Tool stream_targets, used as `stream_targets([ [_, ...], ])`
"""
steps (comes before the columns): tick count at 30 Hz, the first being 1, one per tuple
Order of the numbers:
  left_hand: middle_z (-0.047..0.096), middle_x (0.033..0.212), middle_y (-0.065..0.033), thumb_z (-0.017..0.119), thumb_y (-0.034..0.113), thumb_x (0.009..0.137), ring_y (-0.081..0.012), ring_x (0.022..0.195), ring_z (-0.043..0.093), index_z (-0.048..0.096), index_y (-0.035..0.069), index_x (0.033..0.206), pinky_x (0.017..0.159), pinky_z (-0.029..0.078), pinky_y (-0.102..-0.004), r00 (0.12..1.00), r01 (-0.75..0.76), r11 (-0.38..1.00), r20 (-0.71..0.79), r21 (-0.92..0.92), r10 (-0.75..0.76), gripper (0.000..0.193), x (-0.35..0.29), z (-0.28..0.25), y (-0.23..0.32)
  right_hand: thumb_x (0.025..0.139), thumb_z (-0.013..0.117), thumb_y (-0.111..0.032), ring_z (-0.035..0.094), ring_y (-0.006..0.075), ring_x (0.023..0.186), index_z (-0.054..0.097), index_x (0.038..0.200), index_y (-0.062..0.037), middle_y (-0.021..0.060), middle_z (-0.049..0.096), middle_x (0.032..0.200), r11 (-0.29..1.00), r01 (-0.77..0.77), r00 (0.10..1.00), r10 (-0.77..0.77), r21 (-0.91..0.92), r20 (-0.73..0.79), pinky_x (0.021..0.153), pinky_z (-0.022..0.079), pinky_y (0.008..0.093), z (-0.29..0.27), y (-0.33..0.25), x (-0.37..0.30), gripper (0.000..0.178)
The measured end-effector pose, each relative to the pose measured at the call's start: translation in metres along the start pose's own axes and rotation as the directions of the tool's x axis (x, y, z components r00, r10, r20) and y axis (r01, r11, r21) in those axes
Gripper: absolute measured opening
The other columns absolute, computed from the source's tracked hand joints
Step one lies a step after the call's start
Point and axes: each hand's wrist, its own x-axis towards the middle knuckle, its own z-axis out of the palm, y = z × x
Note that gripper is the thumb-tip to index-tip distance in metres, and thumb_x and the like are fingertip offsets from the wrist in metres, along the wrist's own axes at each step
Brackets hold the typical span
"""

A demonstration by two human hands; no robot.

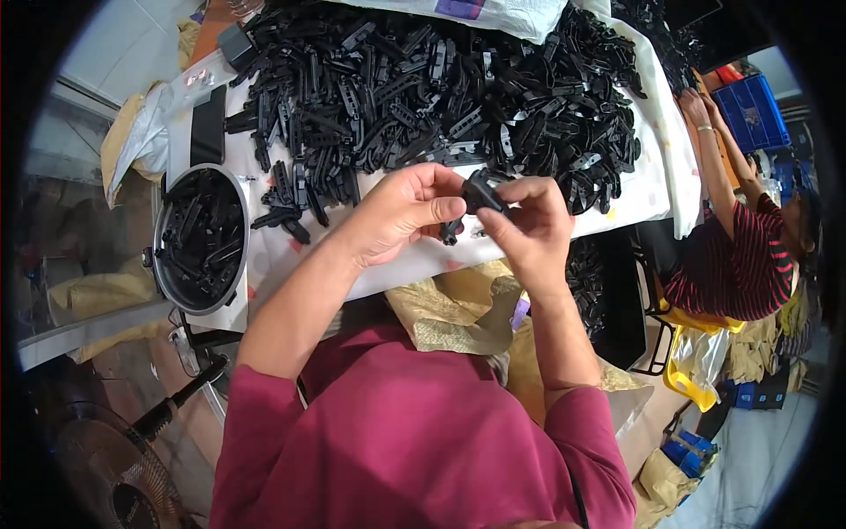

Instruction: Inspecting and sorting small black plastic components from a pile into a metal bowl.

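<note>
Over the near edge of the table, my two hands meet around a small black plastic part (483,192). My left hand (410,212) pinches it from the left, thumb along its side. On the other side my right hand (536,225) grips it between thumb and fingers. A short dark piece sticks out below, between the hands. Just beyond lies a big heap of long black plastic parts (379,97), many with slots. To its right is a pile of curved black parts (573,115).
A round metal pot (245,256) holding black parts stands at the table's left, below a dark flat phone-like object (208,125). A black bin (621,309) with parts sits right of my lap. A fan (119,476) is at lower left. Another person (736,256) works at far right.
</note>
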Motion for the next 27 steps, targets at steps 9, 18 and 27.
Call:
stream_targets([
  [9,0.063,0.095,-0.0073,0.065,0.026,0.081,-0.0098,0.079,0.058,0.057,0.001,0.110,0.073,0.048,-0.0231,1.000,0.006,0.998,-0.007,-0.063,-0.006,0.039,-0.002,-0.007,0.007,0.080,0.061,0.002,0.060,0.0169,0.082,0.053,0.109,-0.0005,0.0073,0.057,0.091,0.826,-0.271,0.954,0.300,0.495,0.020,0.060,0.052,0.0230,0.005,-0.023,-0.004,0.030],
  [18,0.065,0.093,-0.0068,0.066,0.017,0.081,-0.0110,0.085,0.060,0.060,-0.002,0.107,0.074,0.049,-0.0243,0.996,-0.071,0.936,-0.021,0.345,0.084,0.033,-0.007,0.006,0.014,0.071,0.069,0.007,0.058,0.0163,0.078,0.059,0.086,0.0029,0.0117,0.058,0.092,0.924,0.287,0.958,-0.271,-0.251,0.097,0.064,0.050,0.0245,-0.003,-0.002,-0.009,0.018],
  [27,0.065,0.083,-0.0142,0.075,0.022,0.068,-0.0203,0.074,0.063,0.060,0.000,0.100,0.068,0.048,-0.0296,0.902,-0.352,0.313,0.230,0.882,0.366,0.042,-0.020,0.019,0.015,0.067,0.073,0.003,0.055,0.0184,0.088,0.058,0.093,-0.0009,0.0127,0.054,0.097,0.855,0.326,0.943,-0.324,-0.403,0.074,0.063,0.048,0.0257,0.002,0.007,-0.020,0.030],
])
